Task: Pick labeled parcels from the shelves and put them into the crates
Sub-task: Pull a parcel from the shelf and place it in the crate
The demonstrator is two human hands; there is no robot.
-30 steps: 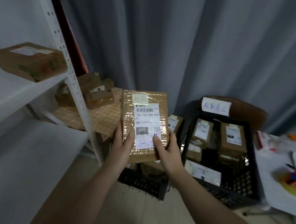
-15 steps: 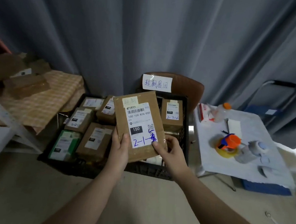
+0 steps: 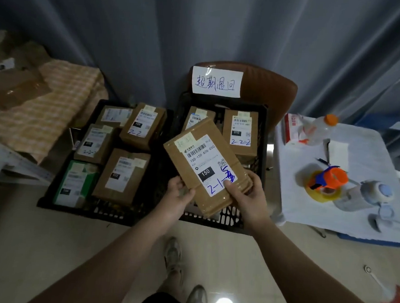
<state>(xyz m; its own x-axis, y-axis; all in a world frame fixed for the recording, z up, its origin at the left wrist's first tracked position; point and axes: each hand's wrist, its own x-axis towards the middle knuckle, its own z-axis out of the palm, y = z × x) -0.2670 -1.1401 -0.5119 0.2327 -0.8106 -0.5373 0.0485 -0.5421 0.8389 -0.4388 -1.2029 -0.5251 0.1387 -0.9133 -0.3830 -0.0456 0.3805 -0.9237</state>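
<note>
Curtain backs 2 crates, chair, table; hands hold parcel.

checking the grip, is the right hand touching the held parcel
Touching. Head view shows the right hand gripping the parcel, thumb on its label.

Set on pale floor: black slatted plastic crate, second black slatted crate just right; behind second crate, brown curved chair placed; further right, white-covered table; above second crate, brown cardboard parcel held.
</note>
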